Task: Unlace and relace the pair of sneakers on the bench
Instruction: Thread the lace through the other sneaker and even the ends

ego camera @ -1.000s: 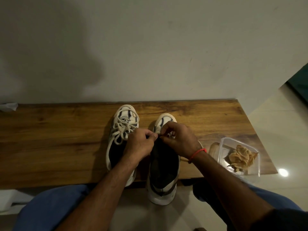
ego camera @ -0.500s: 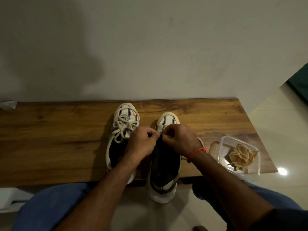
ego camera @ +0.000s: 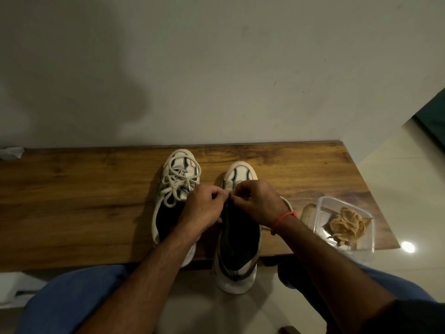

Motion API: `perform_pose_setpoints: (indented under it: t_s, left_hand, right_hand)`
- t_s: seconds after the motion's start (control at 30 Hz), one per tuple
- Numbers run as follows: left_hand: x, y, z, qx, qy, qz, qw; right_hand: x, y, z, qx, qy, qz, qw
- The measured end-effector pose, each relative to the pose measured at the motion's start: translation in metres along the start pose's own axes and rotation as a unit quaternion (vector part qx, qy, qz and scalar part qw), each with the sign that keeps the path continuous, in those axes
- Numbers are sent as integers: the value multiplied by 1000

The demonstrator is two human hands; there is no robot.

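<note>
Two white sneakers stand side by side on the wooden bench (ego camera: 72, 201), toes toward the wall. The left sneaker (ego camera: 179, 174) has its cream lace tied in a loose bow. The right sneaker (ego camera: 238, 249) hangs its heel over the bench's front edge. My left hand (ego camera: 204, 208) and my right hand (ego camera: 257, 203) meet over the right sneaker's upper, fingertips pinching at the lace there. The lace itself is mostly hidden under my fingers. A red thread circles my right wrist.
A clear plastic container (ego camera: 346, 225) with crumpled tan material stands on the bench's right end. A pale scrap (ego camera: 12, 152) lies at the far left by the wall. My blue-clad knees (ego camera: 72, 300) sit below the bench's front edge.
Both hands stay pinched together over the right sneaker, fingers shifting only slightly. The sneakers have not moved.
</note>
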State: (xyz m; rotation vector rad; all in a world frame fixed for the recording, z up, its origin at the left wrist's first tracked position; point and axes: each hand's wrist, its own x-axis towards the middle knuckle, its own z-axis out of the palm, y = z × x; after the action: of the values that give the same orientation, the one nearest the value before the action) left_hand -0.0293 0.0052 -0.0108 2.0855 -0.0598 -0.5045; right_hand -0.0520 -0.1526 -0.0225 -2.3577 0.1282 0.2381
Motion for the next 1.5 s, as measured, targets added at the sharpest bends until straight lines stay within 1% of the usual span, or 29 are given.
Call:
perform_pose_setpoints:
  t_s: [0.17, 0.3, 0.37, 0.47, 0.5, 0.6, 0.73, 0.8, 0.83, 0.87, 0.9, 0.93, 0.97, 1.0, 1.03, 1.07, 1.1, 1.13, 1.17, 1.2, 1.23, 1.27, 1.3, 1.33, 1.37, 1.4, 1.43, 1.47, 1.5]
  left_hand:
    - [2, -2, 1, -27, -3, -16, 1000]
    - [3, -7, 4, -59, 8, -27, 998]
    - [4, -8, 5, -76, 8, -38, 996]
    - [5, -7, 8, -40, 10, -41, 998]
    - [6, -6, 9, -29, 12, -37, 999]
    - [6, -4, 6, 27, 19, -14, 999]
    - [7, -1, -3, 140, 64, 32, 988]
    - [8, 3, -9, 133, 91, 51, 986]
    - [8, 7, -13, 89, 113, 61, 988]
    - [9, 12, -17, 18, 143, 70, 987]
    - [9, 18, -23, -88, 176, 77, 977]
    - [9, 25, -30, -219, 204, 90, 950]
    - [9, 31, -39, -349, 228, 103, 903]
    - [9, 34, -49, -448, 246, 114, 852]
    - [9, 35, -57, -498, 251, 120, 821]
    - [9, 33, -61, -497, 241, 118, 825]
    - [8, 34, -63, -442, 209, 108, 865]
    - [8, 33, -60, -333, 160, 99, 924]
    - [6, 30, -52, -179, 98, 100, 974]
    - [4, 25, -43, -8, 36, 113, 993]
    - [2, 17, -33, 139, -12, 130, 982]
    - [0, 9, -25, 234, -44, 130, 963]
    - [0, 4, -20, 275, -62, 111, 953]
    - [-1, 2, -20, 286, -67, 85, 952]
    - [1, 3, -22, 274, -62, 73, 957]
    - [1, 7, -24, 240, -38, 79, 967]
    - [2, 12, -26, 176, 16, 101, 979]
    - [1, 21, -29, 64, 102, 130, 984]
    - [1, 31, -34, -81, 187, 151, 967]
  right_hand:
    - [0, 4, 0, -8, -8, 11, 1000]
    - [-4, 4, -3, 28, 4, -7, 1000]
    - [-5, 2, -8, 64, -2, -3, 998]
    - [-7, -5, -17, 96, -30, 14, 995]
    - [-8, -5, -17, 74, -34, 11, 997]
    - [-10, -9, -17, -88, -32, 1, 996]
    - [-10, -13, -17, -120, -47, -7, 992]
    - [-10, -11, -18, -134, -56, -7, 989]
    - [-10, -10, -19, -134, -58, -6, 989]
    - [-10, -9, -20, -133, -60, -5, 989]
    - [-10, -8, -21, -130, -63, -2, 990]
    - [-10, -7, -22, -127, -64, -1, 990]
    - [-10, -6, -23, -124, -64, -1, 990]
    - [-10, -6, -24, -122, -65, -2, 990]
    - [-11, -5, -25, -120, -67, -1, 991]
    - [-11, -5, -25, -120, -68, 0, 991]
    - [-11, -5, -25, -121, -70, 1, 990]
    - [-11, -4, -25, -126, -72, 1, 989]
    - [-11, -4, -24, -131, -73, 2, 989]
    - [-11, -4, -24, -137, -74, 3, 988]
    - [-11, -4, -25, -143, -75, 6, 987]
    - [-10, -4, -25, -147, -78, 9, 986]
    - [-10, -3, -26, -149, -83, 12, 985]
    - [-11, -3, -26, -150, -87, 13, 985]
    - [-11, -3, -27, -150, -90, 13, 985]
    - [-11, -3, -28, -149, -91, 13, 985]
    - [-11, -3, -28, -147, -91, 13, 985]
    - [-11, -4, -28, -145, -90, 12, 985]
    - [-10, -5, -28, -145, -91, 12, 985]
